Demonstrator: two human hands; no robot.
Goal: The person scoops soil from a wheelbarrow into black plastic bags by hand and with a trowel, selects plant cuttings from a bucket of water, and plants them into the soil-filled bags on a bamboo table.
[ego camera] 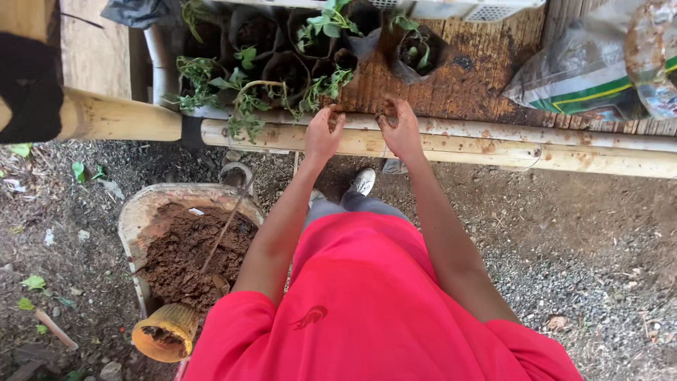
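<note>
My left hand [322,132] and my right hand [400,128] rest side by side at the near edge of a wet wooden bench [465,81], just past a long bamboo rail [493,148]. Both hands are soiled, with fingers curled down on the wood; whether they pinch soil I cannot tell. Just beyond my left hand stand several black nursery bags with green seedlings [282,63]. One separate bag with a seedling [417,51] sits beyond my right hand. I wear a red shirt.
A wheelbarrow tub [141,212] holding brown soil [190,257] stands on the ground at my left, with a thin stick in it and a yellow pot [166,335] of soil at its near end. A plastic sack [585,70] lies on the bench at right. Gravel covers the ground.
</note>
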